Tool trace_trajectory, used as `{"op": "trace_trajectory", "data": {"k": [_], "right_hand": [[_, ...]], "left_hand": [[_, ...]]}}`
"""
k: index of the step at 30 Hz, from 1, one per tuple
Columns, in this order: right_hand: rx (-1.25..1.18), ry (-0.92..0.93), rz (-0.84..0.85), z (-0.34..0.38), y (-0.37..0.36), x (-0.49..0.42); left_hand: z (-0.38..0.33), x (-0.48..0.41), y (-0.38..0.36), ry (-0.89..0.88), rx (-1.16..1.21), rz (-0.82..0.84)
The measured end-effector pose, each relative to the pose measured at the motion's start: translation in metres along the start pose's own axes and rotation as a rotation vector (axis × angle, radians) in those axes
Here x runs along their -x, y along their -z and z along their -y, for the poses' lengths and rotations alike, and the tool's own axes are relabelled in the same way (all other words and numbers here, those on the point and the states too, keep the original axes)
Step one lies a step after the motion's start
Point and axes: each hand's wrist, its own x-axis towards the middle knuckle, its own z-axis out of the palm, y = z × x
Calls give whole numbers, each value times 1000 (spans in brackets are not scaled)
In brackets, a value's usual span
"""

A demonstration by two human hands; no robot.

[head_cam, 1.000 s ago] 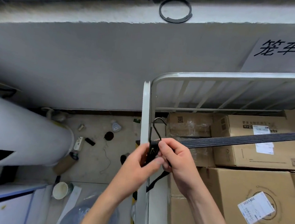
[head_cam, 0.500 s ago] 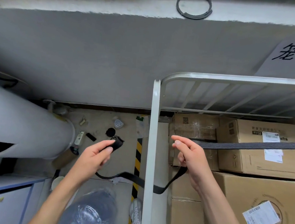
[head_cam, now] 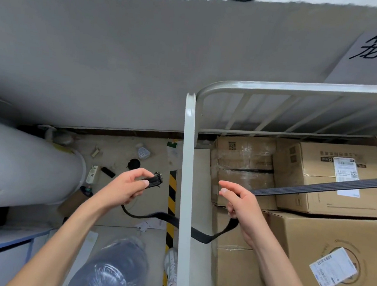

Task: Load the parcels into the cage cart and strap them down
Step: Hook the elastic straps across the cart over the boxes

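The strap (head_cam: 160,216) is plain black, its taut run ribbed dark grey; the cage cart (head_cam: 186,165) frame is pale grey-white; the parcels (head_cam: 306,162) are brown cardboard with white labels (head_cam: 333,268) printed black; the floor (head_cam: 118,157) is beige, crossed by a yellow-and-black hazard stripe (head_cam: 172,187); the wall (head_cam: 121,68) is grey.

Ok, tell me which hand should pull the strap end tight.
Left, probably. The left hand pinches the strap end outside the cage post, free to pull; the right hand only holds the strap inside, by the boxes.
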Motion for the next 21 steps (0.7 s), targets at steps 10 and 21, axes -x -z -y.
{"op": "trace_trajectory", "data": {"k": [10, 21], "right_hand": [[46, 14, 12, 3, -4, -13], [62, 23, 31, 1, -8, -13]], "left_hand": [[-4, -16, 2, 22, 8, 111], [-16, -18, -9, 4, -45, 97]]}}
